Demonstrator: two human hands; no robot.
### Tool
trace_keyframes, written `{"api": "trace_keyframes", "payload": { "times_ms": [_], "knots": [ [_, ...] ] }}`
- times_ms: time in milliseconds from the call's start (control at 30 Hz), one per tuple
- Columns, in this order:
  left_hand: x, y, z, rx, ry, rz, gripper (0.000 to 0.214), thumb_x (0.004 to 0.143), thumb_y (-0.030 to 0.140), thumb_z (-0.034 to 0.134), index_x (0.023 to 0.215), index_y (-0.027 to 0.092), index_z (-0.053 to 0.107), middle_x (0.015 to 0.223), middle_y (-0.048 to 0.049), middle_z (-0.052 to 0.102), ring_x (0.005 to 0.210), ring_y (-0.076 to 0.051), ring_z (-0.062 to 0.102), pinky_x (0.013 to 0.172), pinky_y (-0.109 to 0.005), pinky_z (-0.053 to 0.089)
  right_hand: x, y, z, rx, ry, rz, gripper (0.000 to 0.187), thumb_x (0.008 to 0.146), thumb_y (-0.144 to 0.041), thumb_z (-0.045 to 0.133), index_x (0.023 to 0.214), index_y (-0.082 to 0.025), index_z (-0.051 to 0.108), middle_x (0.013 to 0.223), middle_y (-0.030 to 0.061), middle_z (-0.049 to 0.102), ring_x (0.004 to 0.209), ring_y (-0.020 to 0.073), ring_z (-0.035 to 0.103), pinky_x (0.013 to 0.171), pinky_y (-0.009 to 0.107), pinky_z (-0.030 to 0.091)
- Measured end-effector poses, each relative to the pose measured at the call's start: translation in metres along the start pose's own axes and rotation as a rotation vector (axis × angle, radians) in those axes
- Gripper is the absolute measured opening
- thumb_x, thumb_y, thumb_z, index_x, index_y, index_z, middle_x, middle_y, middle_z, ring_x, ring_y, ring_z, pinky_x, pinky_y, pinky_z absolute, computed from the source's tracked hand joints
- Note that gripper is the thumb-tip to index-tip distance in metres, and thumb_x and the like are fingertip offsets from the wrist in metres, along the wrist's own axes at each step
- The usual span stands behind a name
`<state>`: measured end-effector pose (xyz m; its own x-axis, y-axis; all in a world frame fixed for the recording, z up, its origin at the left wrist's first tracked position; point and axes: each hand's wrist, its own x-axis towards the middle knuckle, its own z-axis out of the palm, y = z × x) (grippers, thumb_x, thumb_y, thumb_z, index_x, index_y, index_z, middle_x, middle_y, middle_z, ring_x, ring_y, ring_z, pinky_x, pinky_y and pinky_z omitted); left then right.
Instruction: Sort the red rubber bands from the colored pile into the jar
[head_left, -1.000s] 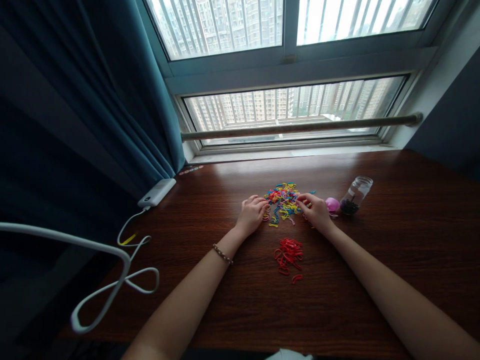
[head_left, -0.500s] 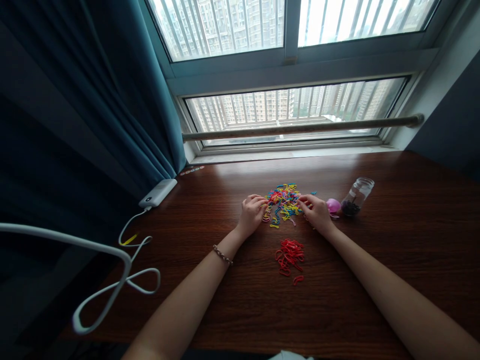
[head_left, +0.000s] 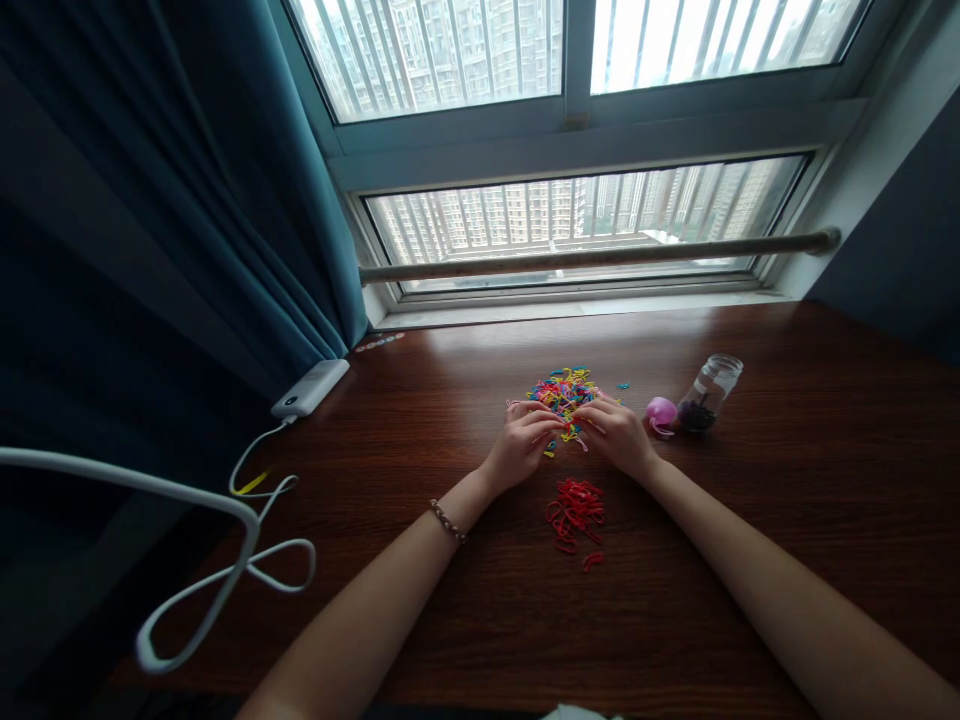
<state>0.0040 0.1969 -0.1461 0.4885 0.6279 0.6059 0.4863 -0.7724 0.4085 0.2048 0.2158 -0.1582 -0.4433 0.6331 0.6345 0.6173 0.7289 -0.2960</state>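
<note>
A heap of small mixed-colour elastic bands (head_left: 564, 390) lies on the dark wooden table (head_left: 787, 500). My left hand (head_left: 521, 445) and my right hand (head_left: 619, 435) meet at the heap's near edge, fingers bent and pinched together over the bands. What the fingertips hold is too small to name. A separate pile of red bands (head_left: 574, 512) lies closer to me, between my forearms. My left wrist wears a beaded bracelet (head_left: 447, 520).
A small glass jar (head_left: 709, 390) with dark contents and a pink lid (head_left: 661, 412) stand right of the heap. A white power bank (head_left: 310, 387) with a white cable (head_left: 255, 470) lies at the left by the blue curtain (head_left: 187, 200). A window runs behind the table.
Both hands have drawn inward from the heap's two sides to its near edge and now nearly touch each other. The piles, jar and lid stay put.
</note>
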Motion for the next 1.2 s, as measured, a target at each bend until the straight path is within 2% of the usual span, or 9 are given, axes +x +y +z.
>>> {"api": "trace_keyframes", "payload": {
  "times_ms": [167, 267, 367, 533, 667, 800, 967, 1100, 1200],
  "knots": [
    [0.0, -0.002, -0.001, -0.012, 0.035, -0.038, 0.018, 0.084, 0.02, 0.048, 0.093, 0.022, 0.063, 0.094, -0.004, 0.065, 0.099, -0.019, 0.051, 0.094, -0.04, 0.035, -0.001, 0.003, 0.001, 0.008, -0.004, -0.003, 0.016, 0.086, -0.024, 0.049, 0.086, -0.022, 0.065, 0.08, 0.0039, 0.065, 0.078, 0.0168, 0.057, 0.08, 0.032, 0.044],
    [0.0, -0.007, -0.001, 0.042, 0.147, -0.187, 0.018, 0.085, 0.021, 0.046, 0.088, 0.021, 0.064, 0.09, -0.0039, 0.065, 0.096, -0.018, 0.051, 0.091, -0.039, 0.038, -0.001, 0.003, 0.001, 0.021, 0.022, 0.006, 0.017, 0.086, -0.027, 0.049, 0.087, -0.023, 0.065, 0.079, 0.0032, 0.066, 0.077, 0.0169, 0.058, 0.083, 0.033, 0.042],
    [-0.001, -0.016, 0.001, 0.145, 0.224, -0.383, 0.017, 0.084, 0.021, 0.046, 0.087, 0.02, 0.063, 0.095, -0.0049, 0.064, 0.101, -0.021, 0.048, 0.091, -0.042, 0.037, -0.001, 0.001, -0.001, 0.028, 0.052, 0.011, 0.018, 0.086, -0.028, 0.048, 0.088, -0.023, 0.065, 0.08, 0.003, 0.066, 0.077, 0.0173, 0.058, 0.084, 0.035, 0.042],
    [-0.003, -0.027, 0.008, 0.202, 0.093, -0.541, 0.019, 0.081, 0.016, 0.046, 0.087, 0.023, 0.063, 0.105, -0.004, 0.063, 0.114, -0.026, 0.041, 0.095, -0.055, 0.028, 0.001, -0.012, -0.011, 0.016, 0.099, -0.03, 0.022, 0.087, -0.025, 0.045, 0.102, -0.023, 0.061, 0.084, 0.0049, 0.066, 0.079, 0.0189, 0.056, 0.082, 0.037, 0.043],
    [-0.004, -0.028, 0.011, 0.201, 0.01, -0.539, 0.024, 0.082, 0.015, 0.043, 0.092, 0.026, 0.061, 0.11, -0.0033, 0.061, 0.119, -0.027, 0.037, 0.094, -0.066, 0.016, 0.0, -0.022, -0.018, 0.015, 0.114, -0.162, 0.027, 0.087, -0.024, 0.044, 0.111, -0.022, 0.058, 0.091, 0.0054, 0.066, 0.082, 0.019, 0.056, 0.081, 0.036, 0.044],
    [-0.003, -0.025, 0.01, 0.201, -0.029, -0.524, 0.025, 0.083, 0.015, 0.042, 0.094, 0.026, 0.061, 0.109, -0.004, 0.061, 0.119, -0.026, 0.038, 0.095, -0.067, 0.012, -0.003, -0.026, -0.018, 0.028, 0.113, -0.272, 0.035, 0.087, -0.035, 0.042, 0.114, -0.018, 0.056, 0.093, 0.008, 0.065, 0.085, 0.0217, 0.055, 0.077, 0.037, 0.045],
    [0.0, -0.021, 0.007, 0.19, 0.038, -0.511, 0.021, 0.081, 0.013, 0.045, 0.091, 0.022, 0.062, 0.105, -0.0051, 0.061, 0.114, -0.024, 0.044, 0.097, -0.061, 0.02, -0.005, -0.021, -0.016, 0.034, 0.156, -0.174, 0.03, 0.087, -0.026, 0.041, 0.111, -0.016, 0.055, 0.092, 0.0087, 0.064, 0.084, 0.0211, 0.054, 0.078, 0.037, 0.044],
    [0.0, -0.022, 0.005, 0.11, 0.145, -0.426, 0.012, 0.077, 0.015, 0.054, 0.083, 0.018, 0.064, 0.093, -0.0065, 0.063, 0.094, -0.02, 0.055, 0.088, -0.04, 0.041, -0.003, -0.017, -0.014, 0.022, 0.157, -0.071, 0.023, 0.087, -0.021, 0.04, 0.101, -0.018, 0.059, 0.086, 0.0068, 0.064, 0.08, 0.0201, 0.054, 0.079, 0.037, 0.044],
    [-0.001, -0.02, 0.003, 0.028, 0.163, -0.35, 0.009, 0.077, 0.015, 0.055, 0.077, 0.018, 0.063, 0.085, -0.0048, 0.063, 0.082, -0.016, 0.058, 0.078, -0.03, 0.047, 0.0, -0.018, -0.011, 0.008, 0.125, -0.056, 0.021, 0.087, -0.021, 0.043, 0.099, -0.018, 0.059, 0.086, 0.0065, 0.065, 0.08, 0.02, 0.054, 0.079, 0.036, 0.044]
  ]
}}
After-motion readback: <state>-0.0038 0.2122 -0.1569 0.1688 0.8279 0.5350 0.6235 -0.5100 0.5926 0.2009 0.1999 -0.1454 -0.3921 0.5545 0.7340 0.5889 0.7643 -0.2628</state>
